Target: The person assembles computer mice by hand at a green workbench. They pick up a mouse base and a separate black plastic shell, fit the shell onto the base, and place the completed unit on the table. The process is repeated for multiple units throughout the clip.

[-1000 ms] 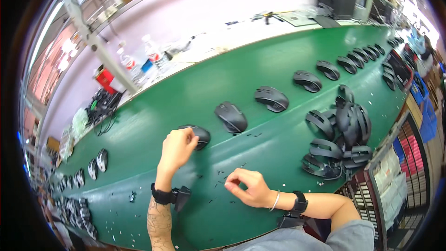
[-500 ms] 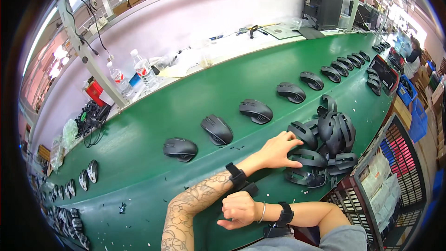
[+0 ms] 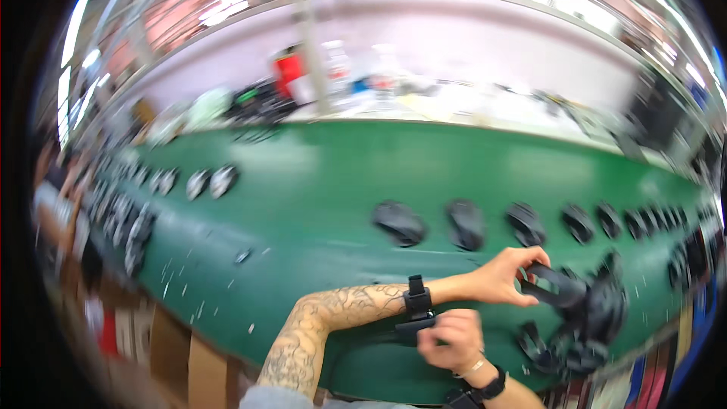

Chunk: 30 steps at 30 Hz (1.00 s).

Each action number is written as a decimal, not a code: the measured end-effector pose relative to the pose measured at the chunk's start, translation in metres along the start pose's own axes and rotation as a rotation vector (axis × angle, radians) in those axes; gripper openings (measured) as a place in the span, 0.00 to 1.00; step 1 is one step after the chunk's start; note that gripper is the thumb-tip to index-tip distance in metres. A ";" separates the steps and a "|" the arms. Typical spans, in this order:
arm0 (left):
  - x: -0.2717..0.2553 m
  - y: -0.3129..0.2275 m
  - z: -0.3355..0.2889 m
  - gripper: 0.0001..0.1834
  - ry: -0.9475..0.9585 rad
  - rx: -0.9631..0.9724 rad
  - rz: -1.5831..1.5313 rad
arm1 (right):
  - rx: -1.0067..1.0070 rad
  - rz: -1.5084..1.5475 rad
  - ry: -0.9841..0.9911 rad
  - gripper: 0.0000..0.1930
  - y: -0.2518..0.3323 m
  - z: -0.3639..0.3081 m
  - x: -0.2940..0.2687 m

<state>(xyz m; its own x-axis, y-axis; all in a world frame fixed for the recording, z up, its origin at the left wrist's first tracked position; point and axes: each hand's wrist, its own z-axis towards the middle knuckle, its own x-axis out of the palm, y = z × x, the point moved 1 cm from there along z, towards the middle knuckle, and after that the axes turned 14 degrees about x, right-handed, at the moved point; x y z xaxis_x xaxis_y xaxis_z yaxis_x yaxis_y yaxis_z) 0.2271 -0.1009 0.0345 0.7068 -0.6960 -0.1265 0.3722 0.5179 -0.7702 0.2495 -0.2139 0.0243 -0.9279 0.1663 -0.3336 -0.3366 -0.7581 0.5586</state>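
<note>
My left hand (image 3: 503, 276) reaches right from a tattooed forearm, its thumb and fingers closed around the end of a curved black mouse shell (image 3: 559, 285). That shell lies at the near side of a heap of black mouse shells (image 3: 606, 303), blurred by motion. My right hand (image 3: 454, 341) is held below the left wrist with its fingers curled in; whatever may be inside it is hidden. A black wrist device (image 3: 415, 331) on my left arm is beside its fingers. Beyond the hands, a row of black computer mice (image 3: 465, 224) stretches along the green bench (image 3: 318, 204).
Silver-and-black mice (image 3: 223, 181) stand at the left, near a pile of similar parts (image 3: 136, 238). At the back are blurred bottles (image 3: 384, 72), a red box (image 3: 288, 74) and dark cables (image 3: 265, 102). A person (image 3: 57, 208) is at the far left; cardboard boxes (image 3: 208, 371) are below the bench edge.
The view has swung left, bringing the bench's left end and a person into sight. My left hand has closed on a shell from the heap. My right hand remains curled near the left wrist.
</note>
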 end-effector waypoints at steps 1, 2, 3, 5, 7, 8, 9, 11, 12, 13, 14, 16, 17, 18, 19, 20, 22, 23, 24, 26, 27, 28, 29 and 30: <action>-0.014 -0.012 -0.011 0.28 -0.042 -0.026 0.043 | 0.035 -0.090 0.021 0.12 0.000 0.004 -0.006; -0.029 -0.026 -0.023 0.28 -0.096 -0.043 0.117 | 0.084 -0.093 -0.107 0.13 -0.004 0.001 -0.002; -0.039 -0.040 -0.040 0.27 -0.218 -0.048 0.153 | 0.142 -0.100 -0.232 0.14 -0.010 -0.004 0.002; -0.052 -0.060 -0.078 0.25 -0.370 -0.077 0.246 | 0.186 -0.308 -0.033 0.31 -0.002 0.005 -0.001; -0.050 -0.079 -0.108 0.24 -0.447 -0.111 0.287 | 0.267 -0.395 0.054 0.35 0.017 0.009 0.005; -0.046 -0.088 -0.119 0.24 -0.464 -0.090 0.292 | 0.228 -0.413 0.165 0.36 0.018 0.010 0.002; -0.042 -0.090 -0.126 0.24 -0.458 -0.066 0.289 | 0.184 -0.424 0.084 0.30 0.022 0.013 0.006; -0.034 -0.096 -0.138 0.24 -0.380 -0.011 0.303 | 0.107 -0.415 0.162 0.25 0.028 0.023 0.003; -0.030 -0.100 -0.139 0.25 -0.342 0.001 0.321 | 0.124 -0.403 0.210 0.26 0.025 0.021 0.002; -0.027 -0.103 -0.140 0.25 -0.298 0.013 0.335 | 0.143 -0.399 0.254 0.28 0.022 0.019 0.000; -0.024 -0.100 -0.142 0.25 -0.288 -0.002 0.322 | 0.163 -0.390 0.307 0.30 0.020 0.016 -0.002; -0.020 -0.097 -0.147 0.27 -0.386 0.110 0.357 | 0.155 -0.355 0.328 0.30 0.021 0.018 -0.002; -0.023 -0.094 -0.147 0.28 -0.409 0.176 0.371 | 0.156 -0.349 0.317 0.29 0.021 0.020 -0.001; -0.025 -0.092 -0.148 0.31 -0.374 0.077 0.371 | 0.142 -0.368 0.299 0.29 0.022 0.021 0.000; -0.025 -0.090 -0.150 0.32 -0.412 0.060 0.328 | 0.149 -0.376 0.279 0.29 0.020 0.020 0.000; -0.023 -0.097 -0.148 0.33 -0.445 0.040 0.278 | 0.163 -0.386 0.258 0.29 0.018 0.019 -0.001; -0.017 -0.094 -0.147 0.24 -0.591 0.102 0.273 | 0.136 -0.421 0.202 0.28 0.017 0.020 0.000; -0.017 -0.088 -0.147 0.20 -0.608 0.082 0.243 | 0.152 -0.392 0.192 0.28 0.018 0.019 0.001; -0.019 -0.083 -0.148 0.16 -0.623 0.058 0.213 | 0.171 -0.362 0.182 0.28 0.018 0.018 0.003; -0.017 -0.082 -0.148 0.11 -0.672 0.062 0.165 | 0.176 -0.331 0.147 0.28 0.016 0.016 0.005; -0.016 -0.084 -0.147 0.11 -0.675 0.064 0.156 | 0.206 -0.289 0.140 0.27 0.013 0.014 0.005; -0.015 -0.087 -0.146 0.11 -0.678 0.066 0.148 | 0.236 -0.248 0.132 0.27 0.010 0.012 0.004; -0.014 -0.088 -0.147 0.11 -0.682 0.065 0.136 | 0.270 -0.208 0.126 0.27 0.008 0.009 0.004; -0.014 -0.088 -0.147 0.12 -0.688 0.068 0.125 | 0.322 -0.154 0.134 0.26 0.007 0.007 0.004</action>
<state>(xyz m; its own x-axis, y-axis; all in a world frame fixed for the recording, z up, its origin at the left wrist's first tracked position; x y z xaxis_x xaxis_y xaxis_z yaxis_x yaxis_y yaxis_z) 0.0961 -0.2104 0.0121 0.9586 -0.1677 0.2299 0.2839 0.6193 -0.7320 0.2421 -0.2135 0.0322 -0.8404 0.1627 -0.5170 -0.5235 -0.4902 0.6968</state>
